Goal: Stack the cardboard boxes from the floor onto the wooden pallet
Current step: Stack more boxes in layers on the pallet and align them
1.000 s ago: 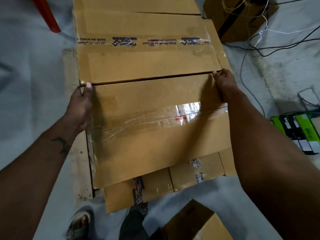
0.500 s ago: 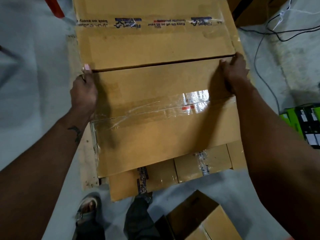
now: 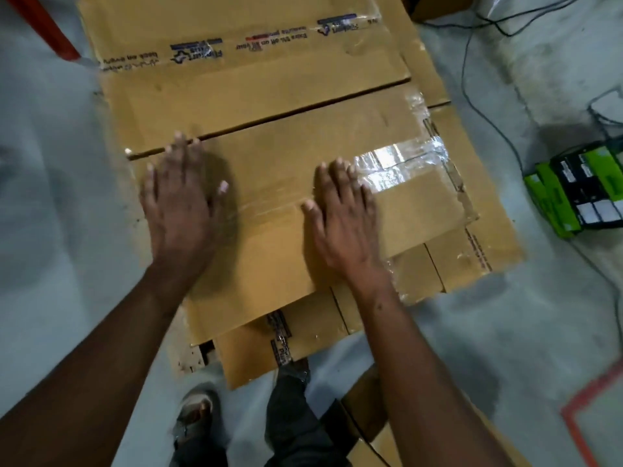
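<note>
A flattened cardboard box (image 3: 269,251) with clear shiny tape lies on top of the stack, tilted a little. My left hand (image 3: 178,203) rests flat on its left part, fingers spread. My right hand (image 3: 344,217) lies flat near its middle, palm down. Behind it sits another flattened box (image 3: 242,89) with printed blue and red tape. More flat boxes (image 3: 303,335) stick out underneath at the near edge. Only a pale corner of the wooden pallet (image 3: 185,360) shows at the lower left of the stack.
Another cardboard box (image 3: 367,412) lies on the grey floor by my feet. A green and black pack (image 3: 573,193) sits at the right with black cables (image 3: 488,123) running past it. A red bar (image 3: 47,28) is at top left, red floor tape (image 3: 586,419) at bottom right.
Both hands have let go of the top box's far corners and come inward to lie flat on its surface. The view has shifted left and the box now sits slightly skewed.
</note>
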Available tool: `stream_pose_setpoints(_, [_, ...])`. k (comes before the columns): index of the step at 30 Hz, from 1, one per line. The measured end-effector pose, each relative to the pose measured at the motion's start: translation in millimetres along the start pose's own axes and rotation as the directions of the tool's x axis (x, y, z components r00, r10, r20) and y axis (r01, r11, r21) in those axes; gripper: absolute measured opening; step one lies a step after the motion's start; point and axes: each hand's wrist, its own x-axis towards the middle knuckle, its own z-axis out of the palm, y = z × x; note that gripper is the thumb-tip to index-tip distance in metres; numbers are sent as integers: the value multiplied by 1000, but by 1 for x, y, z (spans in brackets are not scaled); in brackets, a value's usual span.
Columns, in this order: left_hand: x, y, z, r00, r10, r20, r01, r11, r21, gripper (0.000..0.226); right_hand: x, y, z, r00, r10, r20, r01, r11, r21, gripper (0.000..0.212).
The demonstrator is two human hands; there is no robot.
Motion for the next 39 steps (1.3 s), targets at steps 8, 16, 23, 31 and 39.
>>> stream_pose_setpoints(8, [-156,69,12,912,242,330,-277,959,62,78,-166,14,21,969,240,-60,-238,971,32,66])
stream_pose_setpoints(16, [-248,63,-31,726,469,503,-509,858,-67,83,-348,34,36,805,589,-69,-590,807,14,66])
stream_pose_setpoints(23, [-298,63,-29,621,523,584,-497,839,-222,81,-511,26,57,518,851,-87,-836,525,159,66])
stream_pose_setpoints(31, [-403,100,30,455,553,698,-530,798,-287,82,-686,31,130,70,996,-45,-947,81,311,68])
stream_pose_setpoints(39, [-594,90,76,237,547,803,-479,785,-393,79,-877,-13,243,-250,961,116,-900,-275,339,67])
